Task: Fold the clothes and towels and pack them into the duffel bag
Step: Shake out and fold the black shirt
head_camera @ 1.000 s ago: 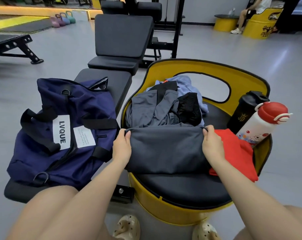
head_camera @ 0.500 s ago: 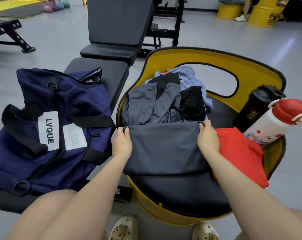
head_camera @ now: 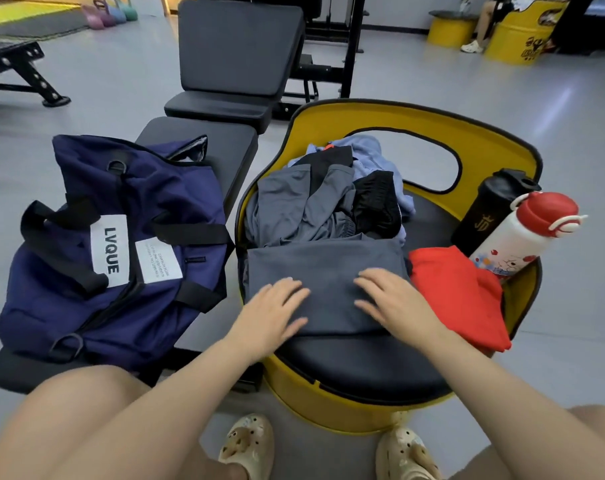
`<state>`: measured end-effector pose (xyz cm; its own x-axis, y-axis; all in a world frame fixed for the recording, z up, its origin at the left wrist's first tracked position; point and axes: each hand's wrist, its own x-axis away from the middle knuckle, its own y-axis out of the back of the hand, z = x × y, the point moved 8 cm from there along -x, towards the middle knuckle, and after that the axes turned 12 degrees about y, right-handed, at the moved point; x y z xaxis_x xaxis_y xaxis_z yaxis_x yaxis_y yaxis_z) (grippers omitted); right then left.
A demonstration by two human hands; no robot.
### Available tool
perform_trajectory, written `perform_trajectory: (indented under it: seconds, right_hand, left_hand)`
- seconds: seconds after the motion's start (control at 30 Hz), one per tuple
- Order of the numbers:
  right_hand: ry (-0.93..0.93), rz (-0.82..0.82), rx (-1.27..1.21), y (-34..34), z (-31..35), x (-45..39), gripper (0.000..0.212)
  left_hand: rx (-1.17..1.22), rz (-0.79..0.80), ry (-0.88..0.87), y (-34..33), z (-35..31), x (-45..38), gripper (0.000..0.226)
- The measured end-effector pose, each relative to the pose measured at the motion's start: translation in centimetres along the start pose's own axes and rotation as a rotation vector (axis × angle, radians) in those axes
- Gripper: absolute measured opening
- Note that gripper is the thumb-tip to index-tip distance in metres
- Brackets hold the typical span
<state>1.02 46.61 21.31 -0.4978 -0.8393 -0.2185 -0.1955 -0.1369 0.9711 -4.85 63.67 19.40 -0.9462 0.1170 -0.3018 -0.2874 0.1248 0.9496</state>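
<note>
Two hands lie flat on the dark grey garment [head_camera: 323, 282], and that is the whole story right now. The left hand [head_camera: 271, 311] presses the near left part of the fold, the right hand [head_camera: 392, 304] the near right part, fingers spread and straight, set apart from each other with bare cloth between them. Neither is gripping; they are palms down, smoothing.

The garment sits folded into a broad rectangle on the black cushion of the yellow chair [head_camera: 415, 124], long axis running left to right, straight across in front of the person. Behind it lies an unfolded heap of clothes [head_camera: 325, 199], grey, black and pale blue. A red garment [head_camera: 456, 292] lies just beside the fold on the right, touching its edge or close to it, with a black shaker bottle [head_camera: 488, 206] and a red-capped white bottle [head_camera: 526, 233] beyond.

Now the relation that counts: the navy duffel bag [head_camera: 117, 251] rests on the table to the left, its near end right beside the chair's left rim. So the bag lies leftward of both hands, and the left hand is the nearer one. Its top opening looks to be at the far end, though I cannot tell how wide it gapes. My read is that the fold is about done, and the carry goes sideways to the left.
</note>
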Motion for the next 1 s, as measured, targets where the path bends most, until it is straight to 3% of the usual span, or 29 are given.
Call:
perform_trajectory:
  seconds: [0.13, 0.2, 0.37, 0.53, 0.63, 0.8, 1.0]
  right_hand:
    - [0.086, 0.268, 0.115, -2.7, 1.1, 3.2, 0.053]
    - [0.082, 0.340, 0.158, -3.2, 1.1, 3.5, 0.068]
    - [0.000, 0.412, 0.211, -3.5, 1.2, 2.9, 0.086]
    - [0.043, 0.576, 0.121, -2.9, 2.9, 4.0, 0.073]
    - [0.009, 0.585, 0.019, -2.2, 3.6, 5.2, 0.072]
    - [-0.154, 0.490, -0.159, -1.5, 5.5, 7.4, 0.057]
    - [-0.231, 0.197, -0.193, 0.1, 6.3, 4.9, 0.061]
  left_hand:
    - [-0.315, 0.507, -0.102, -4.7, 0.3, 2.4, 0.069]
    - [-0.401, 0.618, -0.107, -5.1, 0.6, 2.2, 0.072]
    - [-0.426, 0.630, -0.115, -5.3, 0.5, 1.8, 0.069]
    - [-0.365, 0.695, -0.102, -4.6, -0.1, 3.1, 0.070]
    - [-0.324, 0.750, -0.090, -3.3, -1.3, 4.6, 0.062]
    - [-0.181, 0.695, 0.012, -2.4, -2.6, 6.6, 0.056]
    - [-0.030, 0.421, 0.128, -0.7, -4.2, 5.3, 0.053]
